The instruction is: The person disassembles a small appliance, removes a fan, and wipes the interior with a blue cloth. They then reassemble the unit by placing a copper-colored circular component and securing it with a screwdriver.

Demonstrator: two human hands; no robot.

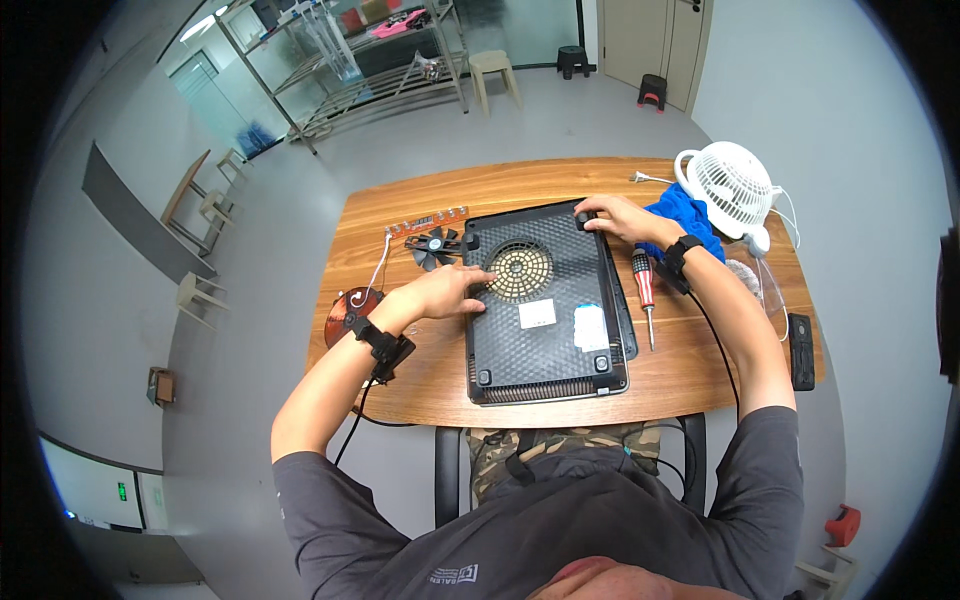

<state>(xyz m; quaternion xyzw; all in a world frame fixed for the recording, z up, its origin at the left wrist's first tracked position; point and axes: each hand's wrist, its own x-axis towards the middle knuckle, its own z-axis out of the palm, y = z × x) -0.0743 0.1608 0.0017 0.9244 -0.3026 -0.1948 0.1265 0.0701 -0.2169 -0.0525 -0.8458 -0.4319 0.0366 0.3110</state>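
Note:
A black bottom cover [510, 345] of what looks like an induction cooker lies in front of me, its round fan grille [520, 268] and corner feet facing up. Along its right side a dark edge of the part beneath shows, so the two do not line up fully. My left hand [440, 292] rests on the cover's left edge beside the grille, fingers spread. At the far right corner, the curled fingers of my right hand [612, 217] grip the cover by a foot. What lies under the cover is hidden.
Left of the cover are a black fan [433, 248], an orange circuit board [427, 221] and a copper coil [345, 318]. To the right lie a red-handled screwdriver [644, 285], a blue cloth [685, 222], a white caged fan [735, 185] and a black case [801, 352].

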